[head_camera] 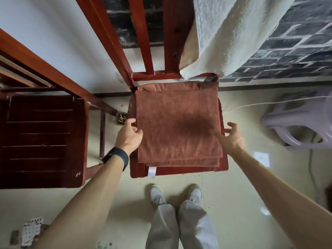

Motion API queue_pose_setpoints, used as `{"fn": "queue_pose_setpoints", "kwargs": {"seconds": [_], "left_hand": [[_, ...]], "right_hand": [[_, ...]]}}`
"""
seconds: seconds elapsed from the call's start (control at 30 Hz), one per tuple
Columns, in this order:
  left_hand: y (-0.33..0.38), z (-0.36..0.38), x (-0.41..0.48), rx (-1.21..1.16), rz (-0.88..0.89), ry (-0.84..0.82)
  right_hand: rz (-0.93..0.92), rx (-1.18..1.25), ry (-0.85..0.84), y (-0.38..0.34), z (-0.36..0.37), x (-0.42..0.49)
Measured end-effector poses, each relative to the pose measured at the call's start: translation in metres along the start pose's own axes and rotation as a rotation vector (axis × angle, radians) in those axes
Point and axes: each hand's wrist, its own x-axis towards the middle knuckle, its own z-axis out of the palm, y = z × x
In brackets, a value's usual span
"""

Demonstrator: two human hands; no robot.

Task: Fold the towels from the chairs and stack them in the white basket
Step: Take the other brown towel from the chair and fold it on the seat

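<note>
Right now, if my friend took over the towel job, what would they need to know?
Left hand: at the left edge of the brown towel, fingers curled; I cannot tell if it grips.
Right hand: open, fingers spread, by the towel's right edge, blurred.
Brown towel: lies folded flat on the chair seat.
White towel: hangs unfolded at the back of that chair.
Basket: not in view.
Done: the brown towel looks folded.
Left: put it in the basket, then fold the white towel and stack it on top.
</note>
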Motion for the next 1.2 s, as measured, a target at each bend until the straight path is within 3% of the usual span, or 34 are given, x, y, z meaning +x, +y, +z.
{"fn": "queue_pose_setpoints", "kwargs": {"seconds": [0.07, 0.2, 0.4, 0.53, 0.63, 0.73, 0.87, 1.0, 1.13, 1.2], "left_hand": [[-0.026, 0.016, -0.018, 0.1, -0.097, 0.069], [-0.069, 0.049, -0.05, 0.066, -0.207, 0.04], [-0.089, 0.058, -0.05, -0.37, -0.251, 0.065], [-0.092, 0.05, -0.045, -0.374, -0.215, 0.017], [-0.075, 0.043, -0.048, -0.593, -0.235, -0.072], [-0.064, 0.038, -0.052, -0.714, -0.278, -0.054], [-0.075, 0.04, -0.059, -0.315, -0.24, 0.021], [-0.078, 0.047, -0.067, -0.161, -0.216, 0.044], [-0.071, 0.045, -0.067, -0.167, -0.184, 0.146], [-0.068, 0.041, -0.067, -0.356, -0.227, 0.128]], "right_hand": [[0.107, -0.109, -0.033, 0.033, 0.016, -0.016], [0.171, -0.192, -0.081, 0.068, 0.04, -0.035], [0.253, 0.144, 0.02, 0.068, 0.057, -0.024], [0.259, 0.207, 0.017, 0.069, 0.055, -0.018], [0.237, 0.21, 0.058, 0.067, 0.049, -0.021], [0.21, 0.172, 0.118, 0.066, 0.042, -0.021], [0.169, 0.056, 0.15, 0.064, 0.034, -0.026], [0.168, 0.037, 0.141, 0.064, 0.036, -0.033], [0.189, 0.135, 0.229, 0.066, 0.034, -0.036], [0.201, 0.233, 0.274, 0.064, 0.025, -0.04]]}}
